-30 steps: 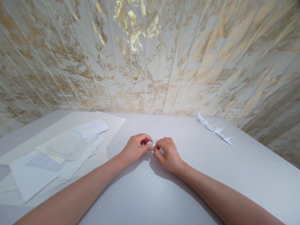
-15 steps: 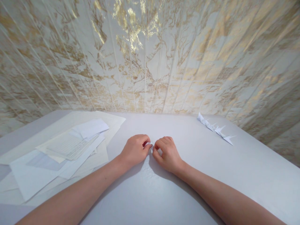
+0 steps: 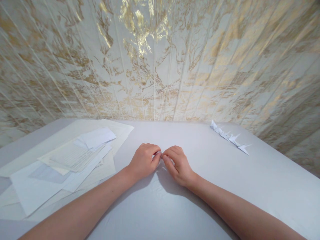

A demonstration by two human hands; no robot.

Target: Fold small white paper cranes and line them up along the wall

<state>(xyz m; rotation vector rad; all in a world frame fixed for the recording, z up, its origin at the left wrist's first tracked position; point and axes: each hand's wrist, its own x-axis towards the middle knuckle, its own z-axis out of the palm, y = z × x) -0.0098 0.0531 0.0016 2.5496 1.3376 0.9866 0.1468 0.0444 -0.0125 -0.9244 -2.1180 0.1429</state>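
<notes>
Over the middle of the white table, my left hand is closed in a pinch on a small piece of white folded paper. Only a sliver of the paper shows; the fingers cover most of it. Opposite, my right hand is closed too, thumb and index finger pinching at the paper's right end. The fingertips of both hands nearly meet there. What form the paper has cannot be made out.
Several white folded paper cranes stand in a row at the back right of the table. Loose paper sheets, some printed, lie overlapping on the left. A white and gold patterned wall rises behind the table.
My right thumb and index finger have drawn closer together and turned in against the paper. Less of the paper shows now. My left hand has hardly moved.
</notes>
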